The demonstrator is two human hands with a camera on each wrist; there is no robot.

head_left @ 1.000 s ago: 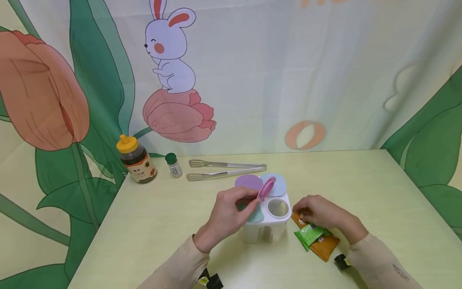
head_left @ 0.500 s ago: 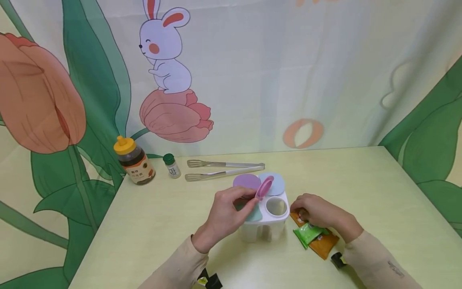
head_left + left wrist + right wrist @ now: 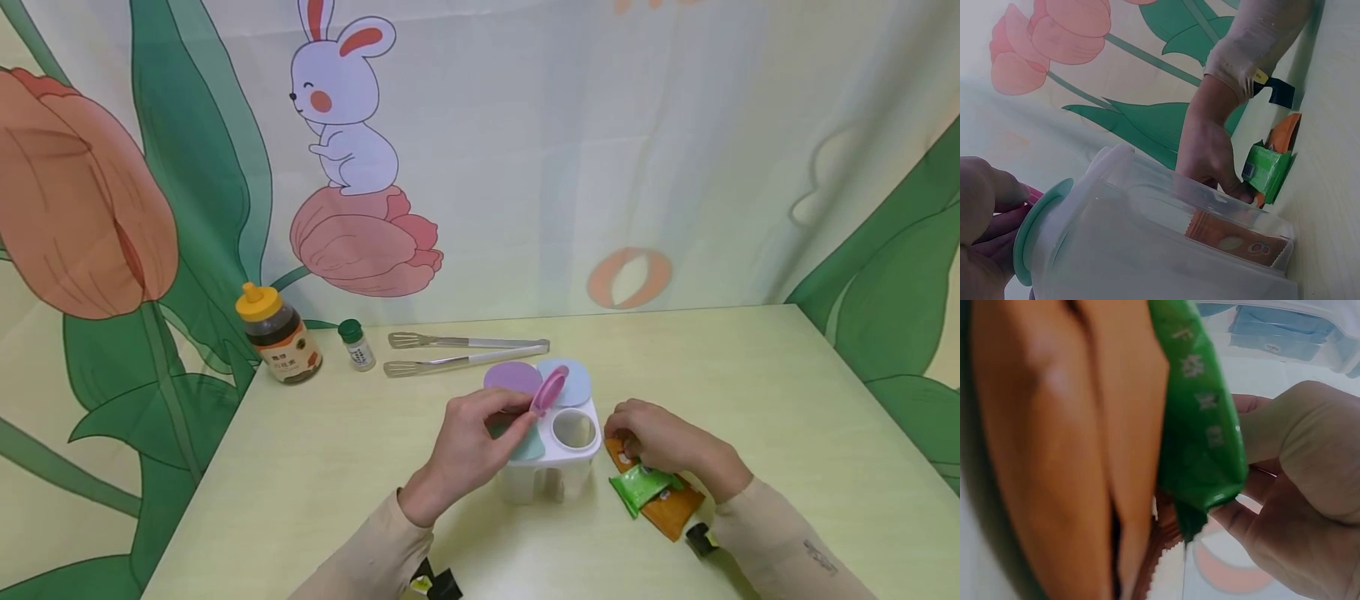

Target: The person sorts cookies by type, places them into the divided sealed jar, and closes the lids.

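Note:
A white four-compartment container [image 3: 558,467] stands in the middle of the table. Its purple lid [image 3: 513,377], blue lid [image 3: 572,381] and teal lid [image 3: 527,447] lie flat. My left hand [image 3: 472,446] pinches the pink lid [image 3: 550,389] and holds it tilted up over the round opening [image 3: 573,427]. Just right of the container, my right hand [image 3: 660,440] curls its fingers on the near end of an orange packet [image 3: 672,510], with a green packet [image 3: 642,487] lying on top. The right wrist view shows the fingers [image 3: 1291,487] at the packets' ends. Through the clear container wall [image 3: 1166,250] the orange packet [image 3: 1235,237] shows.
At the back left stand a honey bottle [image 3: 281,337] with a yellow cap and a small green-capped bottle [image 3: 357,343]. Metal tongs [image 3: 465,350] lie behind the container. Black clips [image 3: 701,540] sit by each sleeve. A printed curtain closes the back and sides.
Almost nothing has changed. My right hand has edged slightly toward the container, and the left hand keeps the pink lid raised.

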